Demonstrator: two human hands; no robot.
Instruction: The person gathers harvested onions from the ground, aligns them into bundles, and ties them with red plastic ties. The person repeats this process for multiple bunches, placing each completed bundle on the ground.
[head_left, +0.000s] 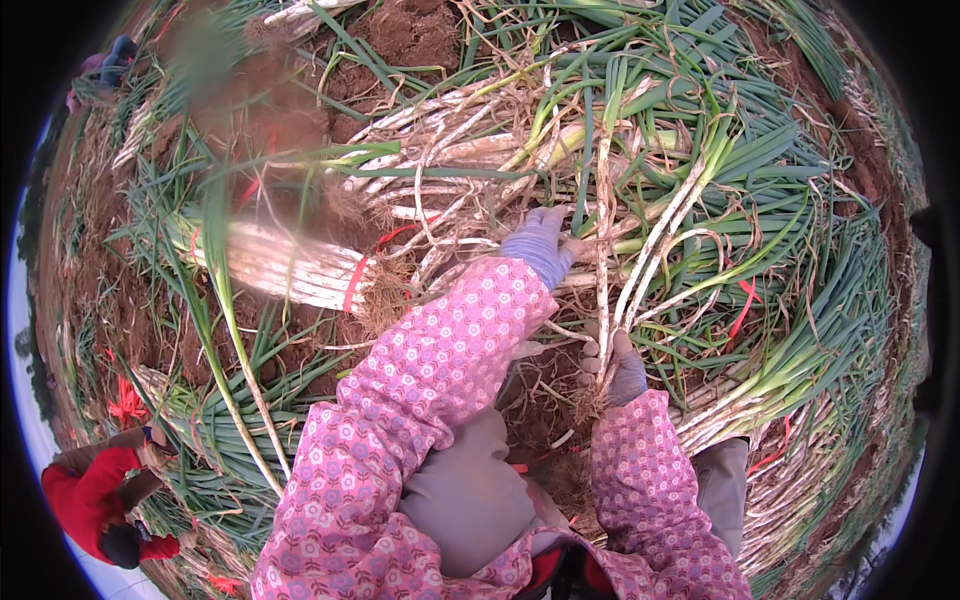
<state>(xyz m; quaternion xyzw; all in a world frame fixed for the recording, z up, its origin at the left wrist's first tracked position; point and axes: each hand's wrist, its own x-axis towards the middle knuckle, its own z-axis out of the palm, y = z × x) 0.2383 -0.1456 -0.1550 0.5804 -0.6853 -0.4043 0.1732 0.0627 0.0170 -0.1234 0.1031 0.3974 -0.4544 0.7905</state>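
My right hand (621, 369), gloved in lavender with soiled fingertips, grips several scallions (660, 236) near their root ends. Their white stalks stand up from the fist, leaves pointing away from me. Farther forward, my left hand (538, 244) in a similar glove reaches into a loose heap of scallions (465, 150). Its fingertips are partly hidden among dry leaves and stalks, so its grip is unclear. Left of that hand lies a bundle of scallions (292, 262), with red ties (355, 285) around it and roots facing me.
More scallions (750, 390) lie at the right, with a red strip (742, 315) among them. Brown soil (412, 34) shows between the heaps. At lower left a person in red (101, 495) bends near red ties (127, 405). Another person (112, 64) is far upper left.
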